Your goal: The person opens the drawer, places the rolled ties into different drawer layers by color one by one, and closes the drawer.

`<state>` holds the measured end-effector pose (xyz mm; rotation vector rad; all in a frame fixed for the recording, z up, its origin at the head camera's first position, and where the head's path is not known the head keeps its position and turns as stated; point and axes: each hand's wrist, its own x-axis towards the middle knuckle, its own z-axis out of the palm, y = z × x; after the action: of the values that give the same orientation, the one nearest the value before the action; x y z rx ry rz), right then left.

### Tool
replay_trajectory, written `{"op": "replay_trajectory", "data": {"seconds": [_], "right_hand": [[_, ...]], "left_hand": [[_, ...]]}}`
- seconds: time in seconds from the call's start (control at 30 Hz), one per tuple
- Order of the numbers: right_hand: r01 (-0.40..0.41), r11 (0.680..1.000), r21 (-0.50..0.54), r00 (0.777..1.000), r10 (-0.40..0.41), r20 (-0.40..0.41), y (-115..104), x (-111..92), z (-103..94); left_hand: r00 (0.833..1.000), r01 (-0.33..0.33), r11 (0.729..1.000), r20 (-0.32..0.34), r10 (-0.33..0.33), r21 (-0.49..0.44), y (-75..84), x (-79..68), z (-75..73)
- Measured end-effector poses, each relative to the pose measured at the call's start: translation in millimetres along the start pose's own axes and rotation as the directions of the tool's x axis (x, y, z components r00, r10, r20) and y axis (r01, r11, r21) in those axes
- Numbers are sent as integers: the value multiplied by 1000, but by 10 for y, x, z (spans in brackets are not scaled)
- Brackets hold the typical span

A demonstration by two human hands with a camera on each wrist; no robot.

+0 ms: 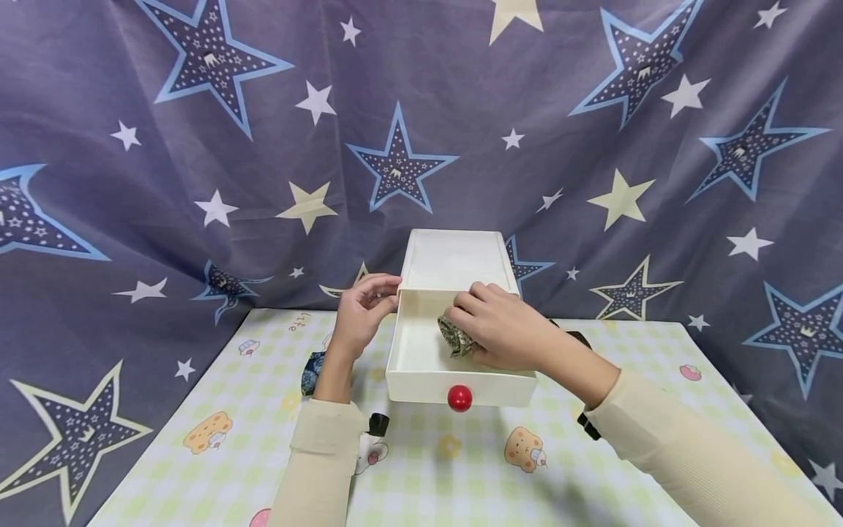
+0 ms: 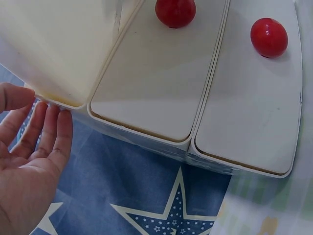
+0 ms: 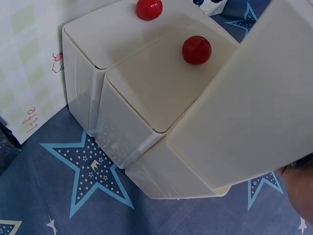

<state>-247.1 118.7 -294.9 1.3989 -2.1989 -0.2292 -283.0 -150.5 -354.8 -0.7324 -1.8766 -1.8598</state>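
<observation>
A white drawer unit (image 1: 461,256) has its top drawer (image 1: 428,387) pulled out, with a round red knob (image 1: 459,398) on the front. Over the open drawer, my right hand (image 1: 503,329) grips a crumpled, dark green-and-beige patterned cloth bundle (image 1: 454,337), partly hidden by the fingers. My left hand (image 1: 364,311) is at the unit's left side, fingertips right at its front edge. In the left wrist view, its fingers (image 2: 46,129) are extended beside the drawer, with the thumb near the rim. Two closed drawers (image 2: 146,73) with red knobs sit below the open one.
A dark blue patterned item (image 1: 312,373) lies on the table left of my left forearm. A black item (image 1: 571,335) shows behind my right forearm. A checked cloth (image 1: 217,388) covers the table, and a star-printed curtain (image 1: 461,80) hangs close behind the unit.
</observation>
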Motion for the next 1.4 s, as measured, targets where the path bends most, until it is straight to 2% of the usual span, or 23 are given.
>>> {"op": "replay_trajectory", "data": {"seconds": [0.3, 0.53, 0.77, 0.97, 1.1, 1.2, 1.4], "right_hand": [[-17, 1000, -21, 999, 18, 46, -27, 20, 56], [-37, 998, -50, 999, 39, 37, -44, 26, 89], [-41, 997, -60, 997, 45, 58, -51, 31, 60], [-71, 996, 51, 992, 65, 110, -60, 32, -39], [-123, 985, 124, 981, 102, 162, -62, 31, -99], [-145, 976, 164, 978, 117, 173, -50, 26, -122], [-150, 969, 197, 979, 118, 165, -39, 19, -149]], "left_hand": [[1000, 5, 1000, -3, -5, 2, -27, -9, -3], [1000, 6, 1000, 1, -6, 8, 9, -12, 8], [1000, 14, 1000, -8, -14, 22, -207, 41, -36], [1000, -10, 1000, -7, 10, 12, -253, 40, -56], [1000, -5, 1000, 0, 5, 11, -90, 6, -26], [1000, 9, 1000, 1, -9, 7, 22, -10, 2], [1000, 16, 1000, -6, -16, 5, -2, 0, 11]]}}
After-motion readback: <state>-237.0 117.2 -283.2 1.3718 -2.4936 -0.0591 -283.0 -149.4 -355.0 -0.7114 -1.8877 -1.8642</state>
